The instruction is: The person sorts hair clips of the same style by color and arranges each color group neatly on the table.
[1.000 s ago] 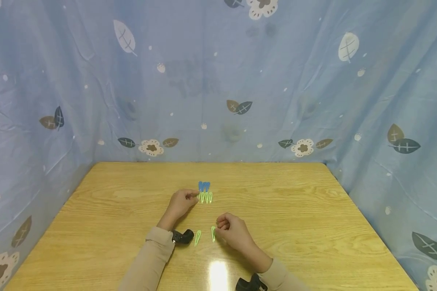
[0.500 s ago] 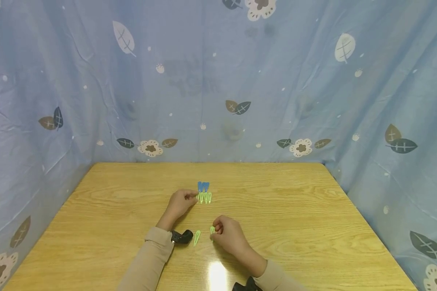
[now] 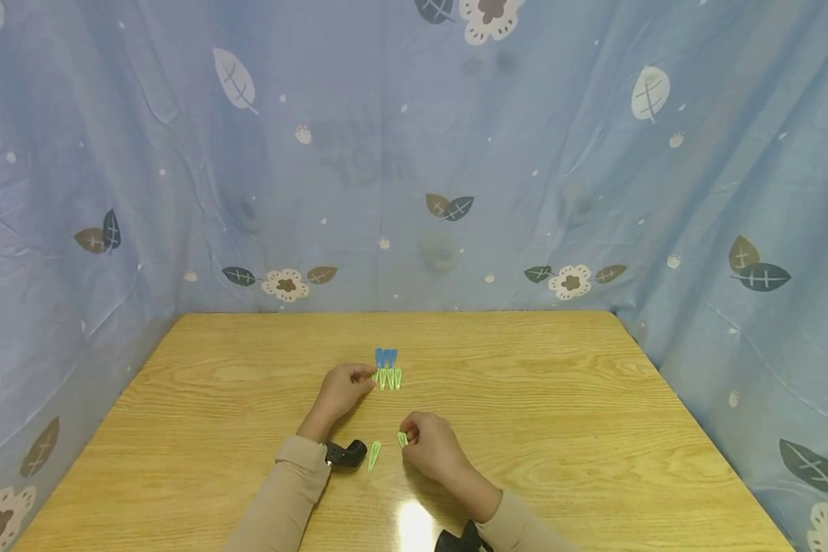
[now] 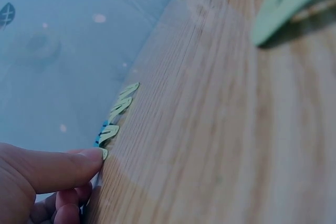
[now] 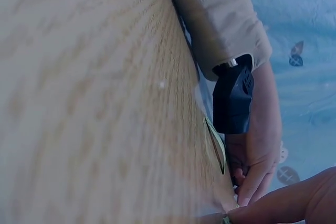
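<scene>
Several light green snap hair clips point(image 3: 390, 379) lie side by side in a row, just in front of several blue hair clips point(image 3: 386, 358). At the left end of that row my left hand point(image 3: 343, 388) pinches the outermost green hair clip point(image 4: 105, 153) against the table, thumb on top. Closer in, my right hand point(image 3: 433, 445) holds another green hair clip point(image 3: 402, 439) between thumb and fingertips; its lower part is hidden by the thumb. One loose green hair clip point(image 3: 374, 456) lies between the left wrist and the right hand.
The wooden table point(image 3: 559, 399) is bordered by a blue patterned curtain point(image 3: 414, 192) at the back and both sides. A black wrist camera point(image 3: 346, 454) sits on the left wrist, low over the table. A bright reflection shows near the front.
My right hand has shifted slightly left and taken the green hair clip that lay beside its fingers. My left hand has stayed at the row's left end.
</scene>
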Tool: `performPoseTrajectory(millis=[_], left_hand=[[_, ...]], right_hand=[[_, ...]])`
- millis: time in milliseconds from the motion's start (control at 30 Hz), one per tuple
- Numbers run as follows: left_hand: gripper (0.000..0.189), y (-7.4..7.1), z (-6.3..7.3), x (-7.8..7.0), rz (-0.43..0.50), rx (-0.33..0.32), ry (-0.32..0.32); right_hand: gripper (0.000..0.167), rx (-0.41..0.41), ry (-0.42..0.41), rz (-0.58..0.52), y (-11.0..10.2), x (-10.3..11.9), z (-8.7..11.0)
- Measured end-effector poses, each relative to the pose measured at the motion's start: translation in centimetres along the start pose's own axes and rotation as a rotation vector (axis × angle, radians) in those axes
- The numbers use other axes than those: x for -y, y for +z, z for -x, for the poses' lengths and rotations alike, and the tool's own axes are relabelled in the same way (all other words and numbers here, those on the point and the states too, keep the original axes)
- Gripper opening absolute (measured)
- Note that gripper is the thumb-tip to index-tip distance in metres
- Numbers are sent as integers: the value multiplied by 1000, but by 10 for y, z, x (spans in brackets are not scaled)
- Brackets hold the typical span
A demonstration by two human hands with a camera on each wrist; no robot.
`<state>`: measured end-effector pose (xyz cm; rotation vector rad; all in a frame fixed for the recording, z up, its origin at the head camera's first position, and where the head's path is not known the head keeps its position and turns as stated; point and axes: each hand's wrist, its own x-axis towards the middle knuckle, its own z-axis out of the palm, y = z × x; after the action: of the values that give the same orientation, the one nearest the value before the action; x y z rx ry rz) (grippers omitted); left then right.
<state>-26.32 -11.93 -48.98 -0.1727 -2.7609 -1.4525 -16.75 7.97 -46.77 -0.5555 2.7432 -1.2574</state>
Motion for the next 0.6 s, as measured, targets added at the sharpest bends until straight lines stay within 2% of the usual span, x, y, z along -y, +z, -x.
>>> performPoseTrajectory(millis=[167, 433, 600], left_hand=[[28, -2, 0, 0, 2, -3, -6], [28, -1, 1, 1, 3, 2, 7], [27, -1, 1, 0, -4, 6, 9]], right_hand=[[25, 26, -10, -85, -2, -3, -2], [25, 59, 77, -236, -6, -12, -9], [26, 68, 100, -346, -12, -16, -13]])
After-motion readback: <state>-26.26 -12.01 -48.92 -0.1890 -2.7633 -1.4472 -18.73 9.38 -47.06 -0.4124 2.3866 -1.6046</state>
